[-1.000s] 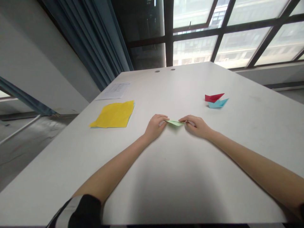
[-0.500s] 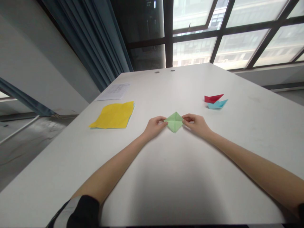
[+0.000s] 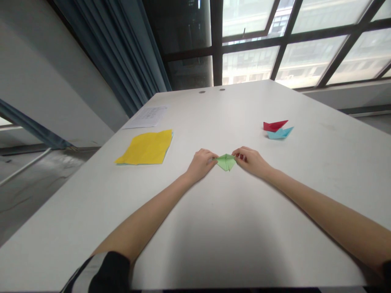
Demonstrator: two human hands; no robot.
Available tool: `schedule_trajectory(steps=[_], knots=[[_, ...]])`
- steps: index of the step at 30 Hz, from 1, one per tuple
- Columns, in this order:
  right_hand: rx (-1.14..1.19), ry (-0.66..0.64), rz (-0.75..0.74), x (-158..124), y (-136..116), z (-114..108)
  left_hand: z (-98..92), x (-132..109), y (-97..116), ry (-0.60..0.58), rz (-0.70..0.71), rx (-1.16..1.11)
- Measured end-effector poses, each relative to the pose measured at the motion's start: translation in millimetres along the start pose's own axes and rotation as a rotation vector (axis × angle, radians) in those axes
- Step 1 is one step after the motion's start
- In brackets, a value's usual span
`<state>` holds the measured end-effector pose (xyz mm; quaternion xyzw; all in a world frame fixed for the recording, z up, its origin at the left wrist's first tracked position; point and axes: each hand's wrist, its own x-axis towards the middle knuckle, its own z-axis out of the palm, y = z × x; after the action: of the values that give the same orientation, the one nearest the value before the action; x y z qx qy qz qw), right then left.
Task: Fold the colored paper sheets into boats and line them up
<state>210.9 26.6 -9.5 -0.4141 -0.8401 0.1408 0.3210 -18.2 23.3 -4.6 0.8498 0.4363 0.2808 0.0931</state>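
Note:
A small folded piece of light green paper (image 3: 226, 162) is held between my two hands over the middle of the white table. It is bent along its width, its point facing me. My left hand (image 3: 201, 164) pinches its left corner between thumb and fingers. At the right corner, my right hand (image 3: 251, 160) pinches it the same way, with the fingers curled. Beyond my right hand lie two folded paper boats, a red one (image 3: 275, 125) and a light blue one (image 3: 280, 133), touching or overlapping each other.
To the left lies a stack of paper squares, yellow (image 3: 146, 147) on top with light blue peeking out below. Behind it is a white printed sheet (image 3: 146, 117). The white table (image 3: 210, 244) runs back to the windows; a blue curtain (image 3: 122, 53) hangs at the far left.
The green paper was a flat-looking diamond; its far half has now folded down towards me, leaving a lower, triangular shape. Both hands keep hold of its corners.

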Motion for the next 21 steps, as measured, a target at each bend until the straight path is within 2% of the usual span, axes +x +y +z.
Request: schedule_trajectory(steps=[3, 8, 12, 21], knots=[[0.026, -0.021, -0.006, 0.3, -0.9, -3.5, 0.2, -0.6, -0.5, -0.010, 0.013, 0.012], [0.064, -0.129, 0.006, 0.8, 0.7, -6.7, 2.3, -1.6, -4.3, -0.009, 0.023, 0.026], [0.040, -0.128, -0.002, 0.2, 2.8, -5.6, 1.5, -2.0, -3.9, -0.009, 0.026, 0.029], [-0.061, -0.121, -0.195, -1.6, 3.2, -8.1, 0.2, -4.4, -0.6, -0.012, 0.141, 0.023]])
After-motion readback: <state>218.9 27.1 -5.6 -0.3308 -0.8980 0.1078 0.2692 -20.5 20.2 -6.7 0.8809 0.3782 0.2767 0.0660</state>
